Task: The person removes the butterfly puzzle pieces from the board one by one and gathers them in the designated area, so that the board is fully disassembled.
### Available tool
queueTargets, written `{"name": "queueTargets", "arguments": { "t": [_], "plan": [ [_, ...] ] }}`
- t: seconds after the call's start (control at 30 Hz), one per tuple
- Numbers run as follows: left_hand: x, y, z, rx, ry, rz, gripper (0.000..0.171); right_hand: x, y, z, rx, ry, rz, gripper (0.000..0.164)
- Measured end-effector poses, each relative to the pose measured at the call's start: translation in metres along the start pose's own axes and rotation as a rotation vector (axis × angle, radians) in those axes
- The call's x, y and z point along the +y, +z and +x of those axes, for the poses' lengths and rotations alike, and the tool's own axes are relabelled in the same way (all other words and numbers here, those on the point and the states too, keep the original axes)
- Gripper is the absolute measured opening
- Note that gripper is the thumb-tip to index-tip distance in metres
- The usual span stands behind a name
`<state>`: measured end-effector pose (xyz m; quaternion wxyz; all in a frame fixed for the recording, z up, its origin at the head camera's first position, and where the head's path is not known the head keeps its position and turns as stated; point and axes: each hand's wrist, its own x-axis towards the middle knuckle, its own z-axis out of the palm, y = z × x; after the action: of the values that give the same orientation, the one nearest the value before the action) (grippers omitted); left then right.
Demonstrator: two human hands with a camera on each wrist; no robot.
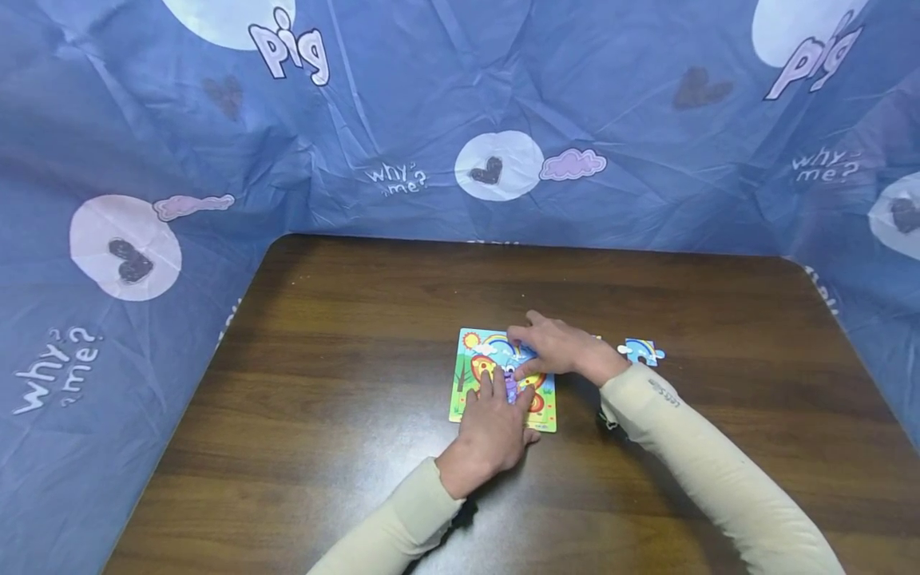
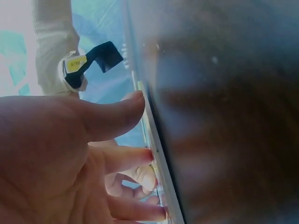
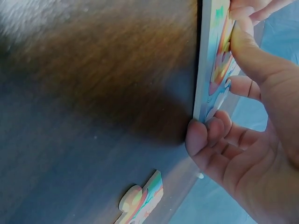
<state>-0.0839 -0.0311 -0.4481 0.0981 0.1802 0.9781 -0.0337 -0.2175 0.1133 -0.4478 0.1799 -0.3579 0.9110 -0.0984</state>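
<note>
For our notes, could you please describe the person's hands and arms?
The left hand and right hand are bare. Both sleeves are pale cream, the right one with small dark lettering. A black device with a yellow label sits at the right cuff.

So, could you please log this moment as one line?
left hand: touching puzzle, near side | right hand: touching puzzle, far side | loose rainbow piece: on table, right of puzzle

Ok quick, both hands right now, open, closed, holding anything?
Left hand: open, fingers spread over the puzzle, touching it.
Right hand: partly curled at the puzzle's edge; can't tell whether it's gripping.
</note>
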Motion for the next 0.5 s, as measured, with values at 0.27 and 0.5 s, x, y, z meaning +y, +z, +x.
{"name": "queueTargets", "arguments": {
  "t": [0.27,0.5],
  "plan": [
    [0.0016,0.0019,-0.0002,0.024,-0.008,0.006,0.069,-0.0007,-0.0029,0.0006,0.005,-0.025,-0.006,0.04],
    [0.0027,0.0023,0.0003,0.029,-0.012,0.025,0.072,0.0006,-0.0028,0.0019,-0.001,-0.029,-0.004,0.04]
  ]
}}
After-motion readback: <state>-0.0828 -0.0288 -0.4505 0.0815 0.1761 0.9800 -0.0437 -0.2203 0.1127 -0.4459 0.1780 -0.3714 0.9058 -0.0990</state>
